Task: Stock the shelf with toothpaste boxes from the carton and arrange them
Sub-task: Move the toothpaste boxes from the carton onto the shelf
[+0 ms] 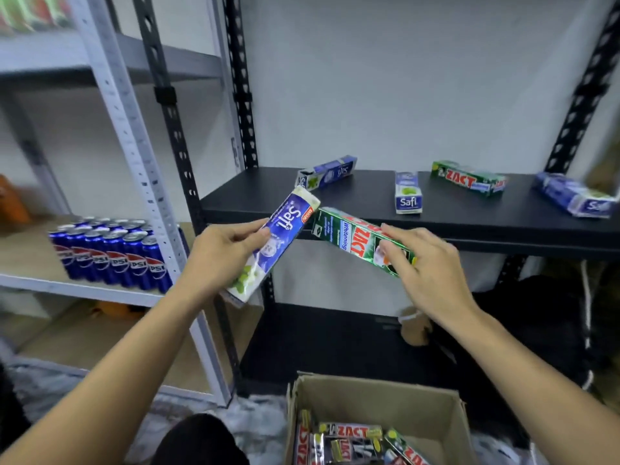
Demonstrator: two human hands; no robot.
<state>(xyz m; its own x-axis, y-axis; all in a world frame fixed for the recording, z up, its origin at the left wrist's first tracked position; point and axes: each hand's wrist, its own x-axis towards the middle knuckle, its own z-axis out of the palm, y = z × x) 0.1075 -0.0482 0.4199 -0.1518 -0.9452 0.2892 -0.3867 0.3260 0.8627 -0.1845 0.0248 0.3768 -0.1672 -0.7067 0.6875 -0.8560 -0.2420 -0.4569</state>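
The left hand (221,253) grips a blue Safi box (273,248), fingers wrapped round its lower half, thumb across the printed face. The box tilts up and to the right, its top end level with the front edge of the black shelf (369,209). Its face is blue, with white lettering, a small red tag near the top and green leaves at the bottom end.

The right hand (426,263) holds a green Zact box (355,241) by its right end, fingers closed over the top. This box slants down to the right, just below the shelf's front edge. It is glossy green with red lettering and a blue strip reading "Whitening". The upper ends of the two boxes nearly meet; whether they touch cannot be judged.

On the shelf lie four more boxes, well apart: a blue one (327,172) at the back left, a blue one (408,193) end-on near the middle, a green one (469,178) angled behind it, and a blue one (577,196) at the far right, blurred.

The carton (375,397) stands open on the floor below, flaps up, with several Zact boxes (349,434) lying jumbled in its bottom.

To the left, a grey rack (110,95) carries rows of blue Pepsi cans (110,253).
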